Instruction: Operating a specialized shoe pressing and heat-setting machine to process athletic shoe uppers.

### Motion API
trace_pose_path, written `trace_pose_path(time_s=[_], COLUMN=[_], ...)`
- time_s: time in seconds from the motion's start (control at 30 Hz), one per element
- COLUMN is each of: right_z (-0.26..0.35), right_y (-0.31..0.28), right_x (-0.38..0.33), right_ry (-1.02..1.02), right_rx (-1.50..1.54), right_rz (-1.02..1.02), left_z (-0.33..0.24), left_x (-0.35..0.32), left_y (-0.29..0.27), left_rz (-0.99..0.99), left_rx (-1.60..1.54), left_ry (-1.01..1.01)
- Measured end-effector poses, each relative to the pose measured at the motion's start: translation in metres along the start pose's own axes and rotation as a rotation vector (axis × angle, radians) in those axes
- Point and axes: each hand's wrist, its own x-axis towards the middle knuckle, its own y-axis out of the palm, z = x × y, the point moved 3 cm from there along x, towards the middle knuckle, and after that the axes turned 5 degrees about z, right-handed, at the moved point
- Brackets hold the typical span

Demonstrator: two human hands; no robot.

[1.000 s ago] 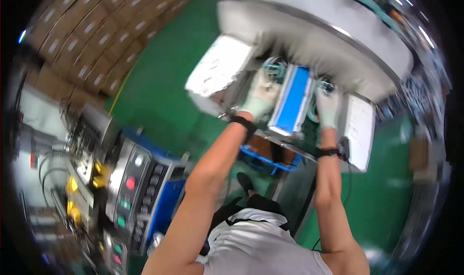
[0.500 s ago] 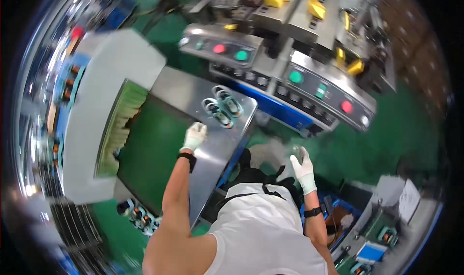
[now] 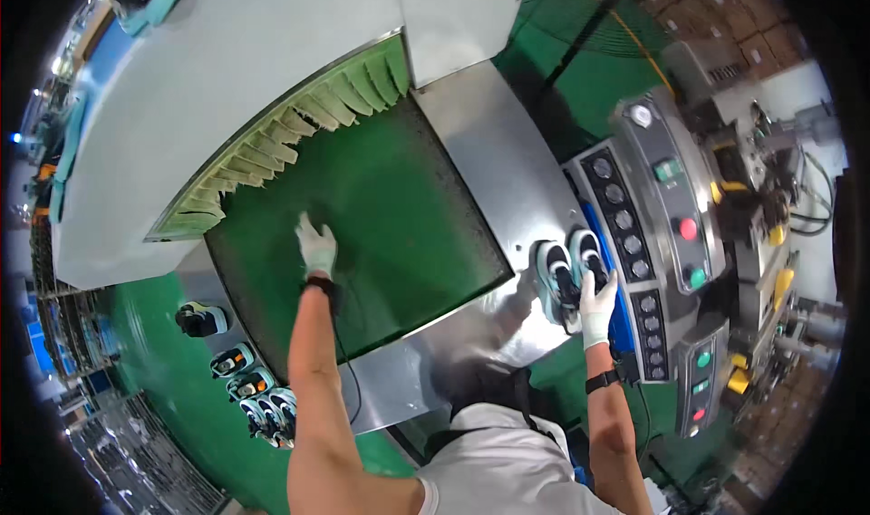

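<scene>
Shoes [image 3: 564, 275]: one pair, pale teal with black and white, side by side on the right part of the steel table [image 3: 489, 134], close to its right edge. Right hand [image 3: 596, 314], white-gloved, is at the near end of the right shoe, thumb and fingers parted about it. Contact seems likely; cannot tell whether the fingers are pinching.

Left hand [image 3: 316, 246], also gloved, is over the left part of the green belt [image 3: 390, 234]. Fingers are loosely spread and point far; nothing visible in the grasp. Cannot tell whether it touches the belt. A dark band sits on each wrist.

At the far side of the belt, a fringed, pale green curtain [image 3: 299, 127] hangs from the opening of a white housing [image 3: 245, 71]. More footwear [image 3: 250, 384] stands left of the belt, near side, several pieces in a row, some with orange inside.

Right of the table: a machine panel [image 3: 671, 189] with red and green buttons, and beside it a column of round dials [image 3: 613, 193]. Brown boxes [image 3: 734, 17] are stacked at far right. Floor [image 3: 154, 307] is green.
</scene>
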Motion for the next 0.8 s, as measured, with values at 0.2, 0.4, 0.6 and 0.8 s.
trace_pose_path(time_s=[0.2, 0.4, 0.6, 0.8], right_z=[0.042, 0.064, 0.055, 0.04], right_y=[0.031, 0.055, 0.058, 0.051], right_x=[0.026, 0.023, 0.027, 0.053], right_ry=[-0.175, -0.2, -0.169, -0.208], right_rx=[-0.576, -0.5, -0.48, -0.403], right_rz=[-0.145, -0.026, 0.037, 0.07], left_z=[0.082, 0.304, 0.377, 0.215], left_x=[0.239, 0.379, 0.362, 0.215], left_y=[-0.058, -0.051, -0.083, -0.076], left_rz=[-0.176, 0.47, 0.294, -0.038], left_rx=[0.484, 1.079, 0.732, 0.966], left_ry=[-0.121, -0.181, -0.058, 0.418])
